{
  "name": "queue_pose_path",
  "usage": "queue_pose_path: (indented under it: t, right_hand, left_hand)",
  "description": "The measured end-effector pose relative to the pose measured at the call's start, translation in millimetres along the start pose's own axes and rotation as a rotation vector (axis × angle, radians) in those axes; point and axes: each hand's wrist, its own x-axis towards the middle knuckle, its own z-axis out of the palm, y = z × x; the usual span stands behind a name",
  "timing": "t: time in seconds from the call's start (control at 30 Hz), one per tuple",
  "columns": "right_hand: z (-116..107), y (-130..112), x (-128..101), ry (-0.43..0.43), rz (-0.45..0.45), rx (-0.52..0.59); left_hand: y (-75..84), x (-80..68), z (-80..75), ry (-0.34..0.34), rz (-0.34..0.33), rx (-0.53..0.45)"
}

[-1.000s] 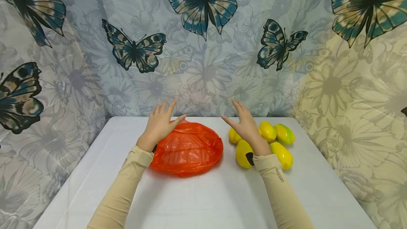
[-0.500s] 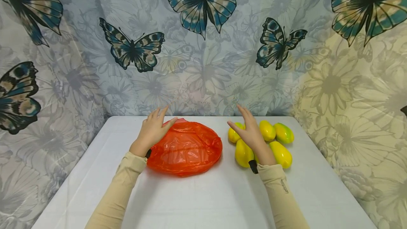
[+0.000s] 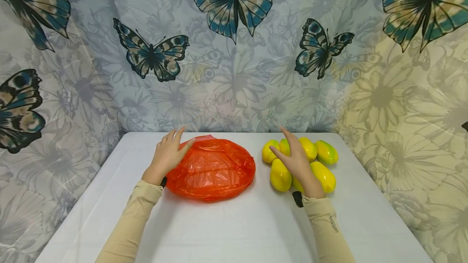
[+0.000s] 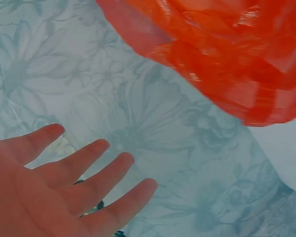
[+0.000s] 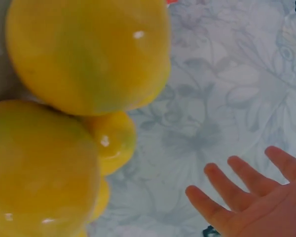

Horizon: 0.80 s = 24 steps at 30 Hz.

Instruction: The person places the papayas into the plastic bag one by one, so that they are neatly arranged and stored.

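Note:
A crumpled, translucent red plastic bag lies spread on the white table. At its left edge hovers my left hand, fingers extended and thumb apart, holding nothing; the left wrist view shows the bag beyond those fingers. To the right is a cluster of several glossy yellow mangoes, one of them tinged green. Over this cluster my right hand is held with its fingers spread and nothing in it, hiding part of the fruit. The right wrist view has large mangoes close to the camera, apart from the fingertips.
The white table ends at a fabric backdrop with flowers and butterflies, which also rises on both sides. A dark strap shows at my right wrist.
My hands have drawn apart and lowered slightly toward me, the left going left and the right going right over the mangoes. The bag and fruit stay in place.

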Motion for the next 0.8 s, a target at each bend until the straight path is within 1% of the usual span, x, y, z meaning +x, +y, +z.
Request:
queue_pose_path:
  t: [0.13,0.3,0.43,0.6,0.7,0.8]
  right_hand:
    - [-1.8,5.2,-6.2,0.009,0.029,0.015]
    - [-6.0,11.5,-12.9,0.011,0.062,0.046]
    - [-9.4,16.3,-15.6,0.017,0.067,0.075]
    - [-12.9,23.9,-19.5,0.014,0.118,0.099]
    - [-15.2,29.3,-23.2,0.013,0.153,0.112]
    - [-18.2,33.7,-27.9,0.024,0.168,0.134]
  left_hand:
    - [-8.0,-2.3,2.2,-0.006,-0.02,-0.005]
    - [-18.4,-4.1,4.5,0.006,-0.037,-0.016]
    - [-26.7,-5.0,6.5,0.012,-0.047,-0.017]
    - [-35.6,-7.5,8.6,-0.014,-0.066,-0.03]
    - [-40.3,-9.6,9.7,-0.039,-0.081,-0.051]
    - [-44.8,-10.9,11.0,-0.057,-0.096,-0.08]
